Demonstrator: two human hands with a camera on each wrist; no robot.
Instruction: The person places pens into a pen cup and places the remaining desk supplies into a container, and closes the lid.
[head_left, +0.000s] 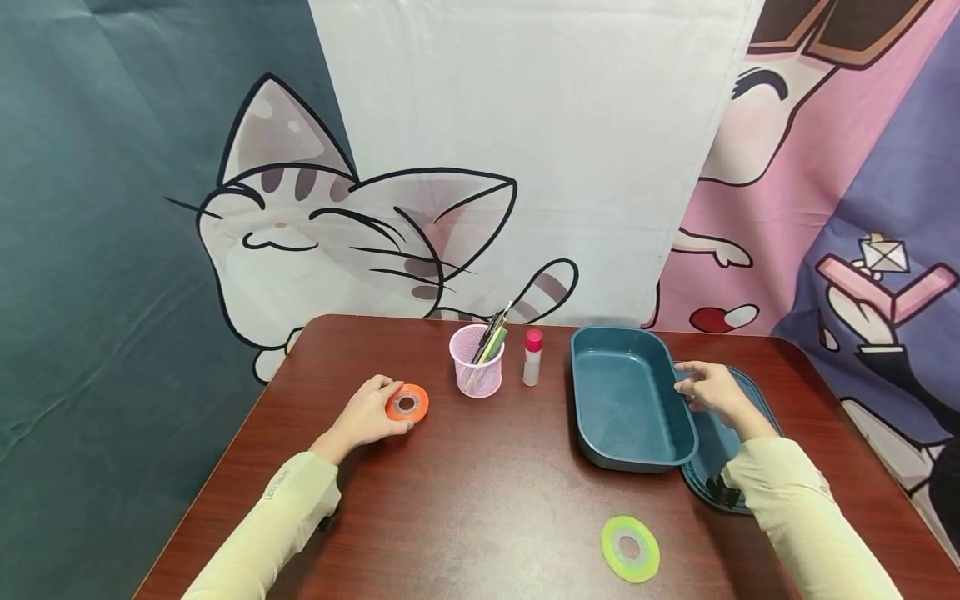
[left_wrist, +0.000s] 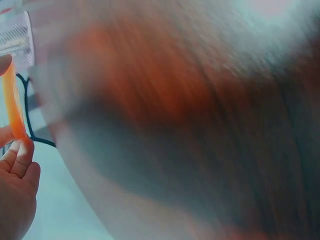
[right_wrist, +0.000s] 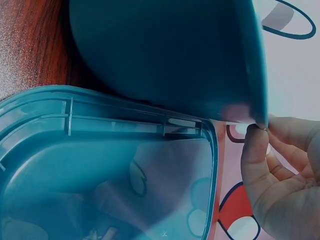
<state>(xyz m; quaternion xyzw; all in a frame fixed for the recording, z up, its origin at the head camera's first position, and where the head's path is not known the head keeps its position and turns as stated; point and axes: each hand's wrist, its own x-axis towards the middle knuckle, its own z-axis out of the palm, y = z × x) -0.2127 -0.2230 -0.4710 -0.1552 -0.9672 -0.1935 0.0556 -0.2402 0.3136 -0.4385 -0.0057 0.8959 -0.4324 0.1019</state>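
Note:
My left hand (head_left: 366,414) holds an orange ring-shaped disc (head_left: 420,402) above the left part of the table, between thumb and fingers. Seen edge-on in the left wrist view, the orange disc (left_wrist: 13,102) looks thin. With thumb and fingers my right hand (head_left: 714,390) pinches the right rim of a dark teal rectangular bin (head_left: 617,400); the pinch on the rim shows clearly in the right wrist view. Nothing is visible inside the bin. Beside it, partly under its right side, lies a teal lid (head_left: 712,446) with a ridged edge, partly covered by my right forearm.
A pink mesh pen cup (head_left: 480,379) with several pens stands at the table's back middle. Right of it is a glue stick (head_left: 532,358) with a red cap, upright. A flat lime-green disc (head_left: 620,562) lies near the front. A printed cloth hangs behind the table (head_left: 465,500).

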